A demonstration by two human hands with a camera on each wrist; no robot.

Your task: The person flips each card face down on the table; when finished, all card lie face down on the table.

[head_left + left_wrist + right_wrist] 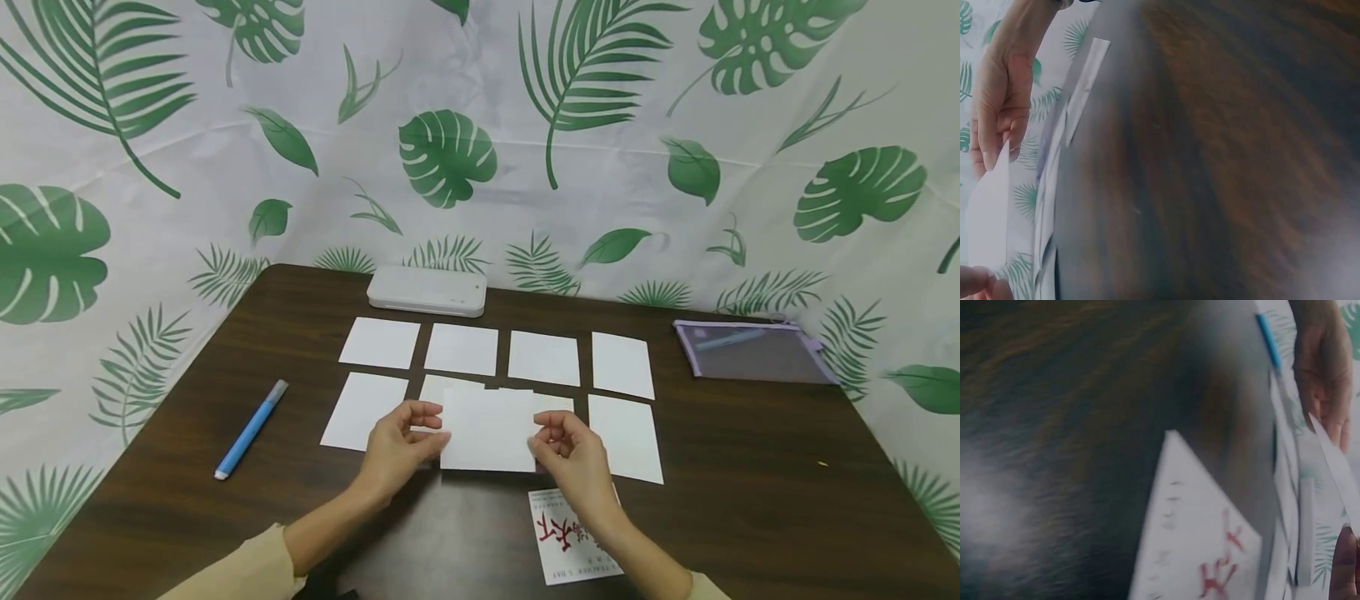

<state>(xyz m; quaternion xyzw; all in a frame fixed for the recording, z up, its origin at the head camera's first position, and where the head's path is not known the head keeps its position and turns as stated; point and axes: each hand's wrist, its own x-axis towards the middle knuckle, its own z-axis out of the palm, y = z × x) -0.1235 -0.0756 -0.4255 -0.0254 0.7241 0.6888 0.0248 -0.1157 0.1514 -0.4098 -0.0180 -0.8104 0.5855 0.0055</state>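
Note:
Between both hands, a blank white card (487, 432) is held up over the table in the head view. My left hand (403, 443) pinches its left edge between thumb and fingers. At the opposite edge, the thumb and fingers of my right hand (573, 454) pinch it too. Behind it, two cards of the lower row are partly covered, one showing a pale corner (442, 390). The left wrist view catches the card (988, 219) nearly edge-on, raised off the tabletop. Beneath my right wrist lies a printed card (562, 542) with red characters, partly hidden by the arm.
White cards lie in two rows, among them an upper-left card (380, 343) and a lower-right card (624, 437). A blue marker (251, 429) rests at left. At the back sits a white case (427, 290); a purple-edged mesh pouch (753, 352) lies at right on the dark wooden table (750, 500).

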